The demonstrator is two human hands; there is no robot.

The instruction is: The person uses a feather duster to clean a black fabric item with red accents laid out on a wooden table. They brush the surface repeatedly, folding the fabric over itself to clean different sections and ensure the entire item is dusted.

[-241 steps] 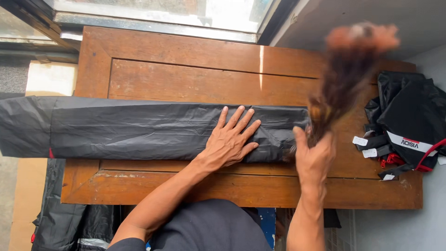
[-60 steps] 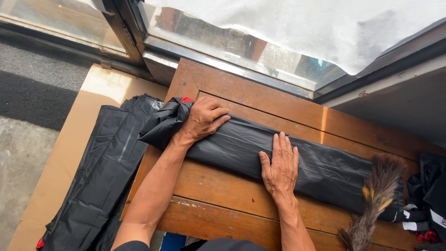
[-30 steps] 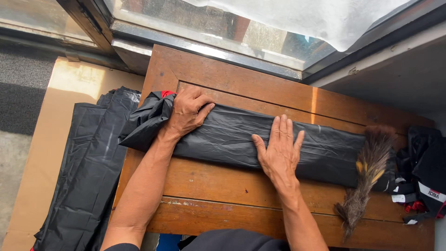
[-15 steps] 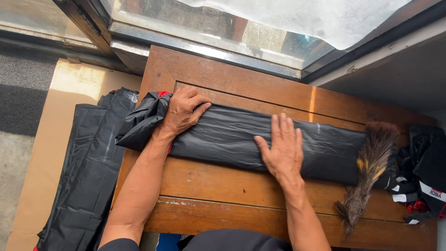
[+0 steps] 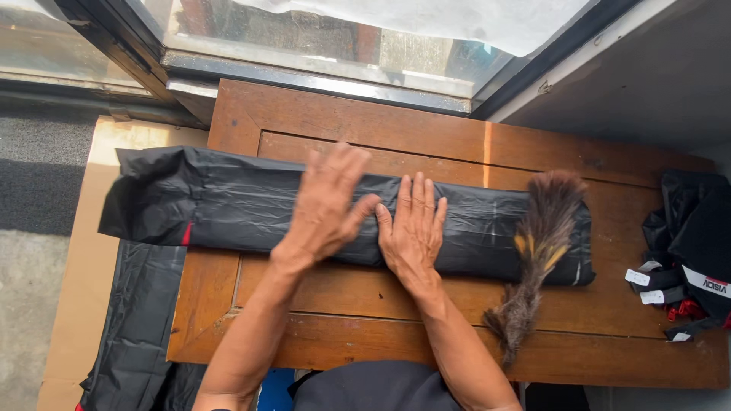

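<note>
Left hand [image 5: 324, 202] motion-blurred — black garment pile [image 5: 689, 251] cut off by the right edge.

Bare forearms, dark grey shirt [image 5: 373, 387]

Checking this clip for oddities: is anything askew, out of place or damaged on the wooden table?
The long black plastic bundle overhangs the table at its left end. A feather duster lies across its right end, the handle past the near edge. Both hands, left and right, are on the bundle. No damage visible.
</note>
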